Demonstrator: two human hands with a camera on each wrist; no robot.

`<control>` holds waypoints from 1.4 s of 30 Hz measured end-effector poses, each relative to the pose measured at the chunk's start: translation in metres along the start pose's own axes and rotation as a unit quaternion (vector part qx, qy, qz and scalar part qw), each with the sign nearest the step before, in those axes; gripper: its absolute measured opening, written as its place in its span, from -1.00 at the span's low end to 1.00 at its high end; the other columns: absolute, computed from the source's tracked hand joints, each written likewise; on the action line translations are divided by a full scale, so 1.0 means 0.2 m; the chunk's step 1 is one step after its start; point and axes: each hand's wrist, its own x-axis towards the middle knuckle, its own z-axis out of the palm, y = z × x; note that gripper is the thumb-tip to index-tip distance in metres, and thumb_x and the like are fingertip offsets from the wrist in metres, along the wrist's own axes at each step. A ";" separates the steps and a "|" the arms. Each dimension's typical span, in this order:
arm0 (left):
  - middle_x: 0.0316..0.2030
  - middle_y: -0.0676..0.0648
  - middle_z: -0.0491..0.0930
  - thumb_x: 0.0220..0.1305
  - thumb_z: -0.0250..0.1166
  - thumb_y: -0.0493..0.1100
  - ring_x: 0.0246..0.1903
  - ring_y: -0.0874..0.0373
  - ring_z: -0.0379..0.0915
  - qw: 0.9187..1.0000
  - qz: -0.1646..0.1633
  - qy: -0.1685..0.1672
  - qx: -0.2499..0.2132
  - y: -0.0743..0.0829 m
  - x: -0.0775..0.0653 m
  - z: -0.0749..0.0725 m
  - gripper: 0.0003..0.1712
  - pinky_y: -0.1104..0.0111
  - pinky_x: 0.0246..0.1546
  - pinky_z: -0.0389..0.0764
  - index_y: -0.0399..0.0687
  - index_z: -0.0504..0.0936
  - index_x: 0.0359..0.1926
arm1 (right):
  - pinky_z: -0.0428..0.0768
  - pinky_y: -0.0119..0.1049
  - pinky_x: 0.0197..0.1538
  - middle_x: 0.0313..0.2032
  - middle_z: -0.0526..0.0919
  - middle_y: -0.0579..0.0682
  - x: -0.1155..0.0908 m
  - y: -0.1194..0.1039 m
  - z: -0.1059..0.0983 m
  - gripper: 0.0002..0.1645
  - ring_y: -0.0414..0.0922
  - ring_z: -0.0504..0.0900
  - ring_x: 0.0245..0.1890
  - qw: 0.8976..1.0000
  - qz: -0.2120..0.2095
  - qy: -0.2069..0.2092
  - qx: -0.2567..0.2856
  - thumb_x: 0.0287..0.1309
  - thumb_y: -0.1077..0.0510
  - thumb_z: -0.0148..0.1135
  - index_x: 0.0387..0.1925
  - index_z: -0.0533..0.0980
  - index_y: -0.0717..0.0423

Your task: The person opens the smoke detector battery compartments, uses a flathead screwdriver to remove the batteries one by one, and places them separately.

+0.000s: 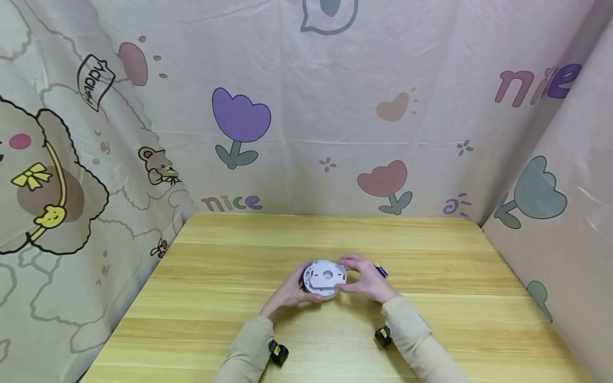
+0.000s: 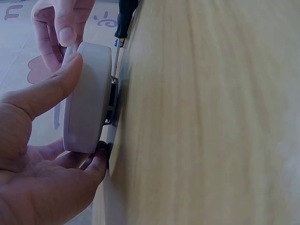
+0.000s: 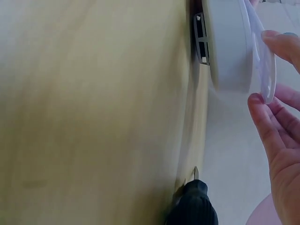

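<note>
A round white device, like a smoke detector (image 1: pixel 313 291), is tilted up over the table between both hands. My left hand (image 1: pixel 289 290) grips its thick body (image 2: pixel 89 98) by the rim, thumb on the near side. A slotted piece (image 3: pixel 201 40) juts from the body's underside, close over the wood. My right hand (image 1: pixel 366 279) pinches a thin white plate (image 3: pixel 267 70) at its edge; the plate stands at a slant to the body, with a gap along this side. Marks and a round centre show on the plate in the head view.
A screwdriver (image 3: pixel 192 204) with a black handle and metal tip lies on the table beside the device. Next to my right hand is a small blue-and-yellow item (image 1: pixel 381 270). Printed cloth (image 1: pixel 306 175) hangs behind the wooden table (image 1: pixel 215 255) and along its sides.
</note>
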 end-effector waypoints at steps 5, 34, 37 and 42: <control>0.45 -0.47 0.17 -0.05 0.58 -0.33 0.46 -0.37 0.12 1.000 -0.002 0.000 -0.001 0.00 0.00 0.00 0.21 -0.14 0.51 0.20 -0.36 0.02 0.52 | 0.68 0.06 0.15 0.13 0.66 0.13 0.00 -0.01 0.01 -0.29 0.05 0.71 0.02 1.000 -0.003 -0.004 -0.010 -0.12 0.04 0.62 0.10 0.61 0.19; 0.45 -0.50 0.17 -0.04 0.57 -0.36 0.45 -0.38 0.12 1.000 0.010 -0.003 -0.008 0.00 -0.01 0.00 0.21 -0.12 0.51 0.20 -0.41 0.00 0.52 | 0.57 0.16 0.29 0.22 0.60 0.20 0.03 -0.02 0.05 -0.30 0.13 0.60 0.20 0.999 -0.006 -0.032 -0.020 0.00 0.13 0.53 0.20 0.54 0.24; 0.45 -0.49 0.16 -0.04 0.57 -0.34 0.46 -0.38 0.12 1.000 0.009 -0.004 -0.009 0.00 -0.01 0.00 0.22 -0.12 0.51 0.20 -0.41 -0.01 0.52 | 0.57 0.15 0.29 0.22 0.60 0.19 0.03 -0.02 0.05 -0.28 0.12 0.60 0.20 0.999 -0.003 -0.034 -0.014 0.02 0.13 0.52 0.23 0.51 0.24; 0.46 -0.50 0.14 -0.03 0.58 -0.32 0.47 -0.39 0.08 1.000 0.008 -0.007 -0.016 0.00 -0.01 0.00 0.21 -0.12 0.51 0.20 -0.40 0.00 0.52 | 0.61 0.10 0.25 0.22 0.60 0.21 0.02 -0.02 0.04 -0.26 0.13 0.62 0.17 0.999 0.004 -0.038 0.014 0.02 0.18 0.51 0.26 0.47 0.27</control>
